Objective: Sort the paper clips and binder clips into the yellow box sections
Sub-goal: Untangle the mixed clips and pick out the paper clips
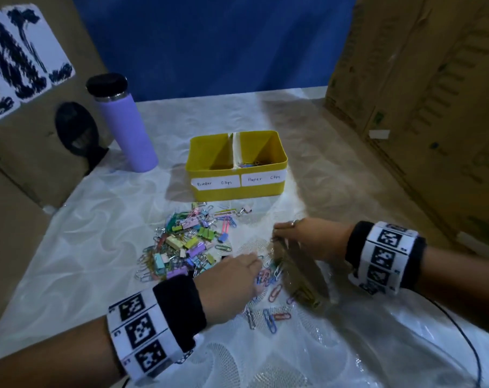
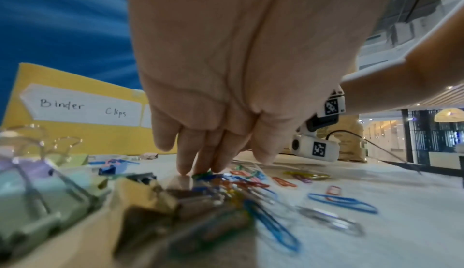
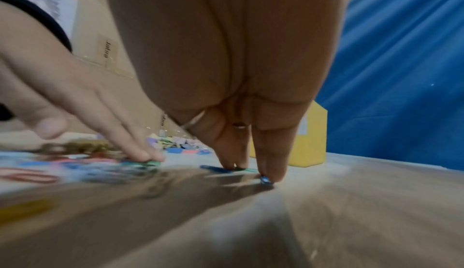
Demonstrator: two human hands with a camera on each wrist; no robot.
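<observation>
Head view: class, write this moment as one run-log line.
left hand: fingers pressing paper clips | right hand: fingers pressing clips on cloth | yellow box: paper-clip section partly filled | binder clips: piled, unsorted

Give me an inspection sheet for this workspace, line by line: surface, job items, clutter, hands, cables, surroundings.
Surface: white patterned tablecloth under clear plastic.
Job's things: yellow two-section box labelled Binder Clips and Paper Clips, some clips in the paper side; mixed pile of pastel binder clips; loose coloured paper clips nearer the person.
Clutter: lilac bottle with black lid.
Grips: left hand and right hand, fingertips pressing paper clips on the cloth.
Cables: black cable at right.
Surroundings: cardboard walls, blue backdrop.
</observation>
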